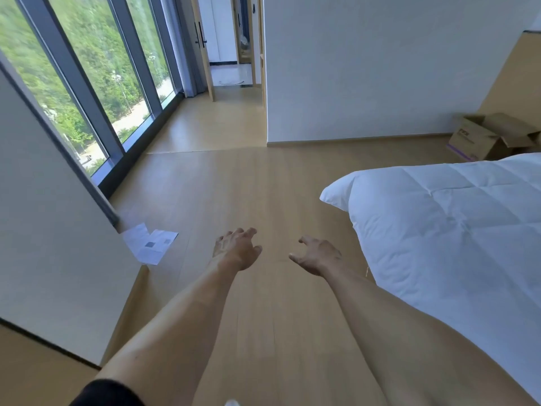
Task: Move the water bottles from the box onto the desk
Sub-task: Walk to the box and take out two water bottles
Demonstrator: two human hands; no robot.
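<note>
A brown cardboard box with its flaps open stands on the floor at the far right, against the wall behind the bed. Its inside is hidden and no water bottles show. My left hand and my right hand reach out in front of me over the wooden floor. Both hold nothing and their fingers hang loosely curled. Both hands are far from the box. A pale surface fills the left foreground; whether it is the desk I cannot tell.
A bed with a white quilt fills the right side. Sheets of paper lie on the floor by the left panel. Tall windows line the left wall. A white wall stands ahead, with a passage to its left.
</note>
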